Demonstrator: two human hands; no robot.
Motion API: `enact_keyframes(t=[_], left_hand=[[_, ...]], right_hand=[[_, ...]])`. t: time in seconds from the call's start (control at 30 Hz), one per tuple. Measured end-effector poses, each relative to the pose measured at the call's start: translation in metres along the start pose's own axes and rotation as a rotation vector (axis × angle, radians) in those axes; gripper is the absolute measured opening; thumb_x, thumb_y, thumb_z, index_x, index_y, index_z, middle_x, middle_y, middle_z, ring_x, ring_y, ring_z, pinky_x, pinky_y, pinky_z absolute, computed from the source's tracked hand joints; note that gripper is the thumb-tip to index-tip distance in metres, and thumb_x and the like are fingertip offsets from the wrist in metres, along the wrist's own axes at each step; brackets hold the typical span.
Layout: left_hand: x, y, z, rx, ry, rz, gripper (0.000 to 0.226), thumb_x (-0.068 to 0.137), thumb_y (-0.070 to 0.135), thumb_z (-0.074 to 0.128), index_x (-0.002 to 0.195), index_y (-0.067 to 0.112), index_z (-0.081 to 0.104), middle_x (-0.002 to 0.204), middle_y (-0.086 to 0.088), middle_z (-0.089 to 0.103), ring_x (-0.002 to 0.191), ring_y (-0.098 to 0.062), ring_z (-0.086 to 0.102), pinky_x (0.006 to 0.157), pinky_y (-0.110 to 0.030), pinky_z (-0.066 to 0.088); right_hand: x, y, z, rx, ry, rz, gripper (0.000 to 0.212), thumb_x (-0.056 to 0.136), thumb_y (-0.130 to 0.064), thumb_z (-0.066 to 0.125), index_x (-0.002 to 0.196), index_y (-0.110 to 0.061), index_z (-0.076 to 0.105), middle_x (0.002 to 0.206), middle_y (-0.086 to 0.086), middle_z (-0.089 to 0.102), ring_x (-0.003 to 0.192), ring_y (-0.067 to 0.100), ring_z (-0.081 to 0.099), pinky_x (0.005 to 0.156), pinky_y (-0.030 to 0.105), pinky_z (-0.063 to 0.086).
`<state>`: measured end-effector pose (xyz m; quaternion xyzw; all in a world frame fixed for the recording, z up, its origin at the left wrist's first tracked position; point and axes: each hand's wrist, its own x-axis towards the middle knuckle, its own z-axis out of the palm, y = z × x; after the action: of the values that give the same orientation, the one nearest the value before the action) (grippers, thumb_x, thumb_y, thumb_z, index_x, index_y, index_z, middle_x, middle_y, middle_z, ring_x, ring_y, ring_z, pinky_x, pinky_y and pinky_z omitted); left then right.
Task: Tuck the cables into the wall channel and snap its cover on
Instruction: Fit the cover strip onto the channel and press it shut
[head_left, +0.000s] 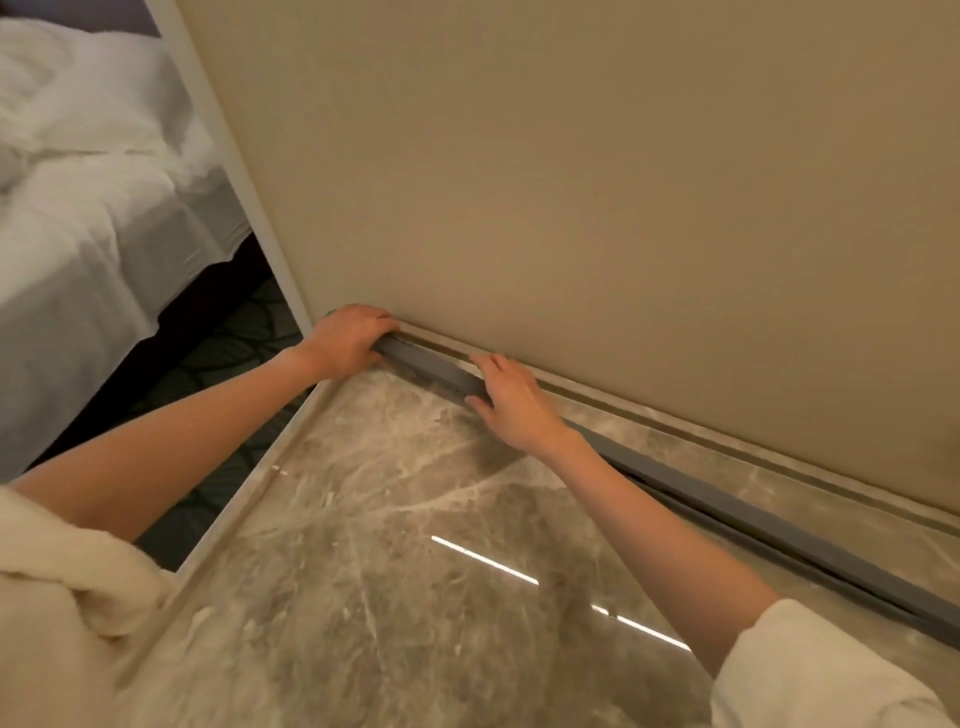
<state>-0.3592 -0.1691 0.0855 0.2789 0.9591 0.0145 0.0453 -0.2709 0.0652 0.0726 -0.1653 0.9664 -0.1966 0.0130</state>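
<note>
Left hand (345, 338) curled round the corner end of the long, matte grey cover (431, 366) while right hand (511, 402) clasped it between fingers and thumb nearby, the square-edged strip lying along the beige wall's (571, 182) foot on the marble floor (389, 519).

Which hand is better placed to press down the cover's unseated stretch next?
Probably the right hand: it sits on the grey channel cover nearest the stretch with a dark gap beneath, while the left hand holds the corner end.

Left hand (353, 338), right hand (511, 400): curled grips.
</note>
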Motion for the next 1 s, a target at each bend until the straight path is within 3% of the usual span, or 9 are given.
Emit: enact_keyframes(t=[0.17, 0.33, 0.63, 1.0], left_hand=[[0.01, -0.011, -0.001, -0.053, -0.049, 0.035, 0.039, 0.082, 0.023, 0.066, 0.118, 0.012, 0.059, 0.116, -0.009, 0.063, 0.109, -0.028, 0.056, 0.093, -0.044, 0.046], [0.013, -0.018, 0.0, -0.068, -0.049, 0.07, 0.029, 0.084, 0.023, 0.064, 0.11, 0.012, 0.063, 0.107, -0.008, 0.067, 0.1, -0.027, 0.059, 0.087, -0.044, 0.048], [0.014, -0.025, -0.006, -0.09, -0.052, 0.106, 0.024, 0.084, 0.028, 0.064, 0.105, 0.015, 0.062, 0.101, -0.005, 0.068, 0.094, -0.025, 0.06, 0.079, -0.04, 0.049], [0.021, -0.04, -0.011, -0.033, -0.097, 0.07, 0.033, 0.082, 0.02, 0.068, 0.113, 0.013, 0.062, 0.11, -0.008, 0.066, 0.104, -0.027, 0.057, 0.091, -0.044, 0.046]], right_hand=[[0.03, -0.012, 0.009, -0.049, -0.074, -0.01, 0.039, 0.093, -0.029, 0.055, 0.124, -0.006, 0.05, 0.121, 0.015, 0.058, 0.111, 0.032, 0.053, 0.095, 0.044, 0.043], [0.04, -0.019, 0.018, -0.085, 0.009, 0.027, 0.027, 0.093, -0.028, 0.056, 0.106, -0.005, 0.058, 0.106, 0.015, 0.065, 0.096, 0.032, 0.059, 0.083, 0.041, 0.047], [0.045, -0.019, 0.017, 0.112, 0.065, 0.153, 0.027, 0.086, -0.028, 0.066, 0.106, -0.009, 0.063, 0.096, 0.011, 0.07, 0.09, 0.03, 0.064, 0.069, 0.037, 0.051], [0.054, -0.004, 0.017, 0.344, -0.053, 0.204, 0.029, 0.081, -0.027, 0.073, 0.103, -0.007, 0.071, 0.093, 0.01, 0.074, 0.085, 0.024, 0.066, 0.079, 0.041, 0.055]])
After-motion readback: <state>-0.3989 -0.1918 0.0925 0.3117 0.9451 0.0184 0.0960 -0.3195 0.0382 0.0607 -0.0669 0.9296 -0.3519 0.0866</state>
